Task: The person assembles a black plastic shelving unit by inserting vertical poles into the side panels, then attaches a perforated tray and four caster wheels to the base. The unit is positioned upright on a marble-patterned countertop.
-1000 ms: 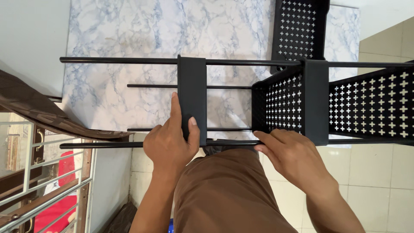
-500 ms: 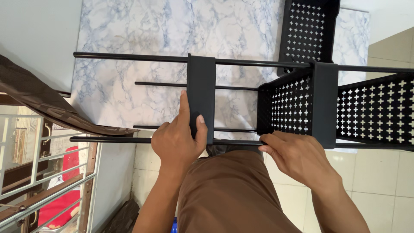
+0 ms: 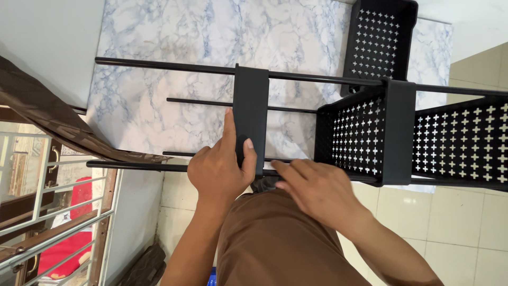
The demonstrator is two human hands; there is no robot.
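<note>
Black bracket [image 3: 251,114] spans rods of rack frame, gripped at near end by left hand [image 3: 219,169]: thumb and forefinger pressed on its face. Right hand [image 3: 317,193] just beside, fingers loosely spread over near rod [image 3: 143,166]. Four black rods. Two perforated baskets: one [image 3: 413,135] right of grip, one [image 3: 381,39] beyond, on marble tabletop [image 3: 174,37].

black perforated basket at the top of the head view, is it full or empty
Empty: the black perforated plastic basket on the marble-patterned table shows its bare cross-punched bottom, with nothing lying inside it.
</note>
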